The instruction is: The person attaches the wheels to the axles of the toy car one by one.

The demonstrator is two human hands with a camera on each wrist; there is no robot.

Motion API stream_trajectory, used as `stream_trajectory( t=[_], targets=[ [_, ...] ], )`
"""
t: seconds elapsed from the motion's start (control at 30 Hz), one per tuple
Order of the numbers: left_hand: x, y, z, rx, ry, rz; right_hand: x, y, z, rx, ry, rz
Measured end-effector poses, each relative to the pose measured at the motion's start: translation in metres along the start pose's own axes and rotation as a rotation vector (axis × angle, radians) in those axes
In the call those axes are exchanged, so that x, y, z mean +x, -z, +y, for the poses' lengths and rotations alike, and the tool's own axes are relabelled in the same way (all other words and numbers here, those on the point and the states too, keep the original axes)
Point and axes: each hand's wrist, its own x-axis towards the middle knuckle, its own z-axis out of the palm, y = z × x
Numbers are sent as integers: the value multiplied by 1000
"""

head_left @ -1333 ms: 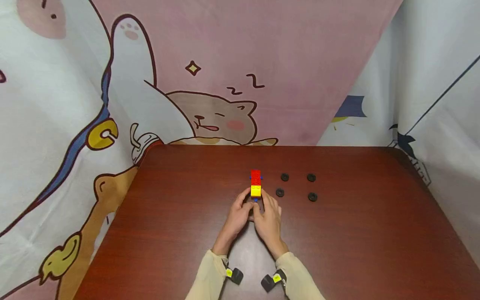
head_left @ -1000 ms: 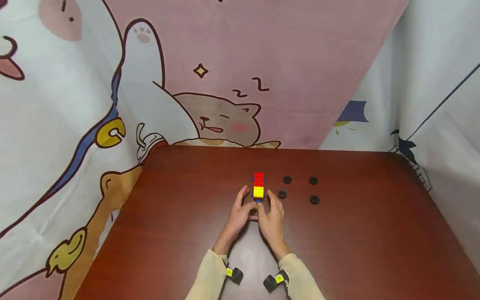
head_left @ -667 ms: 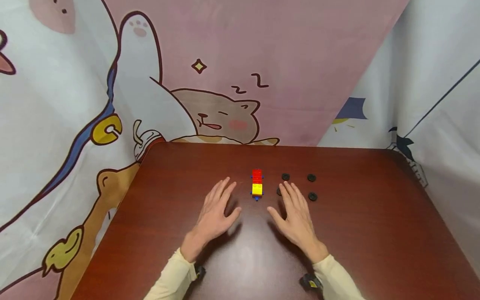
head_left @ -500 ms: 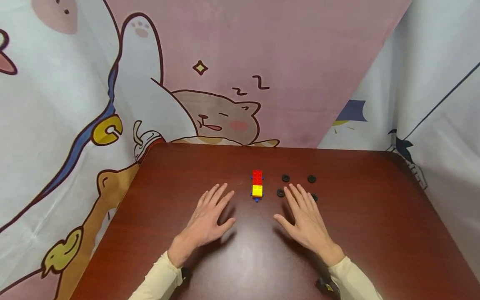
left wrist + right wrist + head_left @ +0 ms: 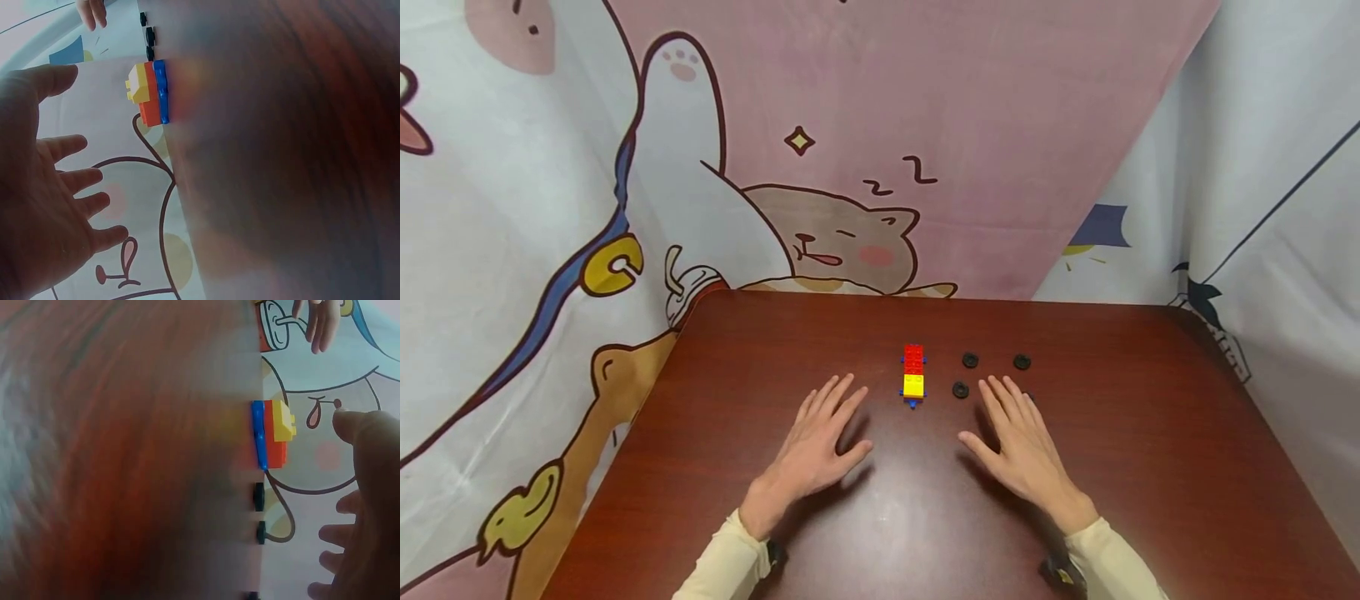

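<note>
A small toy-brick car body (image 5: 913,371) stands on the table between my hands, red at the far end, yellow at the near end, over a blue base. Its side profile shows in the left wrist view, where the brick body (image 5: 150,94) has a sloped yellow piece on top. My left hand (image 5: 808,450) is held to its left, fingers spread and holding nothing. On the other side my right hand (image 5: 1022,450) is likewise spread, apart from the car body. Black toy wheels (image 5: 970,360) lie right of it; one near my right fingertips is mostly hidden.
The dark reddish-brown table (image 5: 1150,467) extends around both hands. Behind it hangs a cartoon-printed cloth (image 5: 985,167), with a pale curtain-like cloth (image 5: 1277,217) at the right. Another black wheel (image 5: 1022,362) lies farther right.
Both hands have let go of the near end of the brick car body and drawn apart, left and right, with fingers spread. The car body stays on the table.
</note>
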Motion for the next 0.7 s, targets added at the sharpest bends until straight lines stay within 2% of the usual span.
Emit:
stream_trajectory(
  t=[0.1,0.2,0.37,0.47,0.57,0.7],
  targets=[
    [3,-6,3,-50,29,9,0,-6,2,25,-18,18],
    [14,-13,12,-158,93,38,4,-14,3,98,-68,65],
    [51,-31,32,-470,253,75,26,-30,4,256,-205,119],
    [68,-44,41,-582,355,74,35,-41,2,261,-243,135],
    [78,-56,45,-569,423,94,40,-53,0,198,-239,180],
    [91,-68,46,-522,457,137,47,-64,-1,111,-267,233]
  ],
)
